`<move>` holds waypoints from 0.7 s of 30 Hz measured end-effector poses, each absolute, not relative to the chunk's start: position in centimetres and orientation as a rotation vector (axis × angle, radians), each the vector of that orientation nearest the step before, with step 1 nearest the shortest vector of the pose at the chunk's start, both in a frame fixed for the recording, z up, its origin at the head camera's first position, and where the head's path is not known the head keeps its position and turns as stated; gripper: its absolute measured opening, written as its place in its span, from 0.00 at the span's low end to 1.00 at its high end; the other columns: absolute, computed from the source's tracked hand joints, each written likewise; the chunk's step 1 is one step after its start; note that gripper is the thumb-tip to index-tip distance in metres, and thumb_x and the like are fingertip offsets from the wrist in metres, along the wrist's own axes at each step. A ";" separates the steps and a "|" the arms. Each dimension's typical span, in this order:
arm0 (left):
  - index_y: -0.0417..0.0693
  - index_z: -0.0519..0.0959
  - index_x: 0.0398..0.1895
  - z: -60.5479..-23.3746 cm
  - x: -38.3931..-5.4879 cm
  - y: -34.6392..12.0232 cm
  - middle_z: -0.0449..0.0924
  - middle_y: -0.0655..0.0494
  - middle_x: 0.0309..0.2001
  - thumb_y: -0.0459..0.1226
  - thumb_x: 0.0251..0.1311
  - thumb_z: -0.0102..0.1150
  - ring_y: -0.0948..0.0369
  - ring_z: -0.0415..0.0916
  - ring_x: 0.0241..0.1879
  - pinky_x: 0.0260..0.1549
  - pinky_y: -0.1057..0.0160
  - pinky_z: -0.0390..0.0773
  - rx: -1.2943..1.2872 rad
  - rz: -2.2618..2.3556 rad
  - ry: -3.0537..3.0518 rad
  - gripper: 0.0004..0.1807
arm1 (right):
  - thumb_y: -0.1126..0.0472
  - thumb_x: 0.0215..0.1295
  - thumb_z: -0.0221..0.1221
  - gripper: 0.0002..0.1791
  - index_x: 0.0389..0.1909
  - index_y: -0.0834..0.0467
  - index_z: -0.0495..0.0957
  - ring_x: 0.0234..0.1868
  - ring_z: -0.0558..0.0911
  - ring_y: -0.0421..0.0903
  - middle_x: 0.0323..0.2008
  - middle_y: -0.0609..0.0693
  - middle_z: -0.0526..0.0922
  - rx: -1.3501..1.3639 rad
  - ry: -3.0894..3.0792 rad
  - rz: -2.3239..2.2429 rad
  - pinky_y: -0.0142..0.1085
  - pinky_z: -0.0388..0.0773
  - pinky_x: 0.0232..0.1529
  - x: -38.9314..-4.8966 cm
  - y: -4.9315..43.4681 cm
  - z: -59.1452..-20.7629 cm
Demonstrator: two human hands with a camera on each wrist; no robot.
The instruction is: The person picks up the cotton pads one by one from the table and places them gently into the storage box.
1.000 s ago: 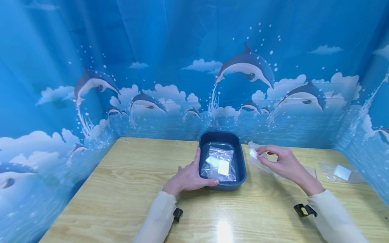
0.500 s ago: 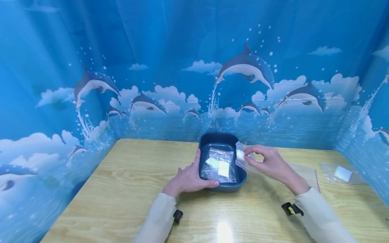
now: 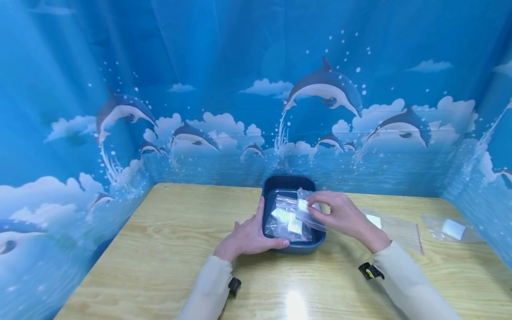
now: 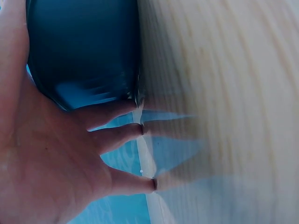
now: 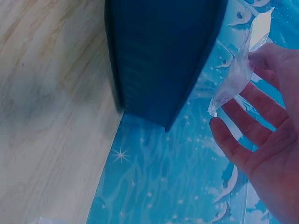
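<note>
A dark blue rectangular bin [image 3: 294,250] stands on the table, with clear zip-lock bags [image 3: 282,215] holding white pieces inside. At its left side my left hand [image 3: 249,236] is spread, the thumb at the front rim; in the left wrist view straight fingers [image 4: 122,135] reach down beside the bin wall to the tabletop. My right hand [image 3: 340,214] pinches another small zip-lock bag [image 3: 302,205] between thumb and index finger over the bin's right part. The right wrist view shows that bag [image 5: 236,77] hanging above the bin's rim, the other fingers loosely spread.
To the right, a flat zip-lock bag [image 3: 402,233] with a white piece lies on the wood-grain table [image 3: 160,249]. Farther right is another bag [image 3: 453,229]. A dolphin-print curtain [image 3: 224,98] closes off the back and sides.
My right hand has carried the small zip-lock bag leftward from beside the bin to over it, uncovering the flat bag on the table. The left hand has stayed at the bin.
</note>
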State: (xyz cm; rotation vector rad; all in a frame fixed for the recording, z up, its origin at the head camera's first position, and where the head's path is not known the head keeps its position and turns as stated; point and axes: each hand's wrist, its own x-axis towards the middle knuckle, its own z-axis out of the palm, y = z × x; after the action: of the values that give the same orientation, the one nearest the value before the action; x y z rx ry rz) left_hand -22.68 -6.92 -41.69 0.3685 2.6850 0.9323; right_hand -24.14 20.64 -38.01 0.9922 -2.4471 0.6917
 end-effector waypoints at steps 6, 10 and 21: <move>0.62 0.25 0.83 -41.7 -22.6 -6.9 0.55 0.45 0.81 0.74 0.44 0.67 0.43 0.61 0.77 0.74 0.24 0.38 0.372 0.939 2.682 0.76 | 0.64 0.64 0.67 0.04 0.38 0.52 0.86 0.46 0.88 0.47 0.42 0.48 0.91 0.967 -2.525 0.656 0.45 0.88 0.48 -24.5 19.8 -38.5; 0.62 0.25 0.83 -41.8 -22.6 -6.9 0.54 0.45 0.81 0.74 0.44 0.66 0.42 0.60 0.78 0.75 0.25 0.38 0.364 0.932 2.679 0.76 | 0.64 0.64 0.67 0.04 0.37 0.51 0.86 0.39 0.86 0.41 0.38 0.45 0.90 0.976 -2.561 0.620 0.39 0.87 0.42 -24.7 19.4 -39.0; 0.62 0.25 0.83 -41.9 -22.7 -6.9 0.55 0.45 0.81 0.73 0.45 0.67 0.42 0.60 0.77 0.74 0.23 0.37 0.363 0.938 2.680 0.76 | 0.62 0.63 0.67 0.02 0.33 0.52 0.87 0.25 0.77 0.35 0.32 0.44 0.88 1.017 -2.576 0.458 0.30 0.79 0.30 -25.4 18.3 -39.8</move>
State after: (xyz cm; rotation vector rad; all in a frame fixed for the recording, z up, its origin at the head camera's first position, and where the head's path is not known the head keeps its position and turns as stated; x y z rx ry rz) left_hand -22.73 -6.86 -41.85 0.3630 2.6800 0.9382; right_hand -25.39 18.31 -39.83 1.0166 -2.5765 0.4578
